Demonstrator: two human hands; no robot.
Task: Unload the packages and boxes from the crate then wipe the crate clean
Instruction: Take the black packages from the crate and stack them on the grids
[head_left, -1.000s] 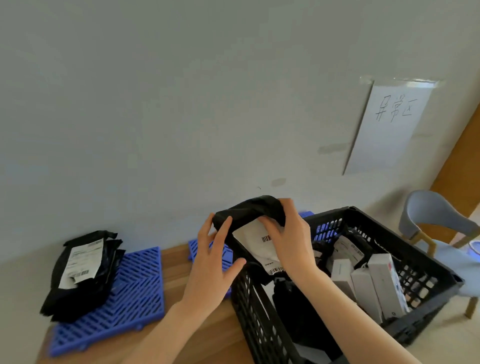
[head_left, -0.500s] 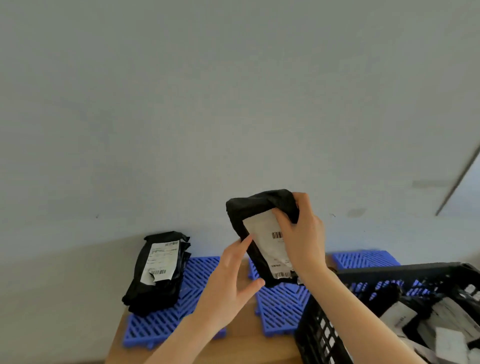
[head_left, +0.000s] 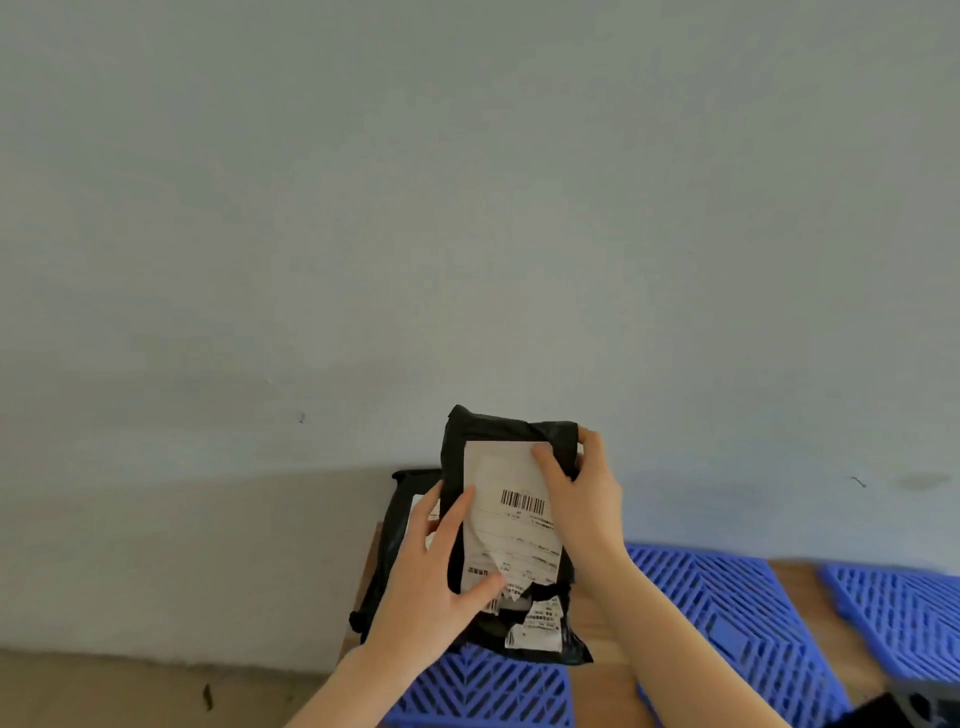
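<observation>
Most of the view is a plain grey-blue wall (head_left: 467, 208), which rises behind and above the grip. Three blue plastic grid mats come next in size: one (head_left: 727, 613) just right of the gripping hands, another (head_left: 904, 618) well to the right of them, and a third (head_left: 483, 691) directly underneath. They lie on a wooden table (head_left: 602, 691), whose bare strip shows below and slightly right of the grip, between two mats. Held upright in the air above the table is the black package (head_left: 506, 428), a soft plastic mailer with its front turned toward the camera. Behind the grip and a little to its left, a stack of black packages (head_left: 392, 551) rests at the table's far left end, partly hidden by the nearer fingers. The right hand (head_left: 582, 499) clasps the held package's upper right corner, thumb on the front and fingers curled round the edge. The left hand (head_left: 431, 582) lies against the lower left side, fingers fairly straight along the edge and thumb pressed flat on the front. Under both thumbs is a white shipping label (head_left: 511, 483) with a barcode, torn and ragged at its lower end. Far below and right of the grip, a dark, blurred corner of the crate (head_left: 893, 709) just enters view.
</observation>
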